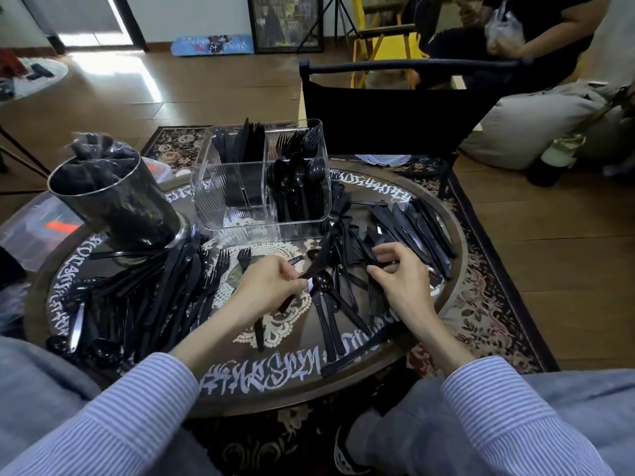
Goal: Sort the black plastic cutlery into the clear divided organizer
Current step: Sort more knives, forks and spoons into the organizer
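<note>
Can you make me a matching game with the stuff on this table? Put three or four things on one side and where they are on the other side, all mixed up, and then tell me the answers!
Things:
1. spoons
2. knives
3. metal cup
4. left hand

Places:
A. left of the clear organizer, on the round table
B. the organizer's front right section
C. the middle of the table, pinching a piece of black cutlery
D. the organizer's back left section

Answers: 1-B, 2-D, 3-A, 4-C
</note>
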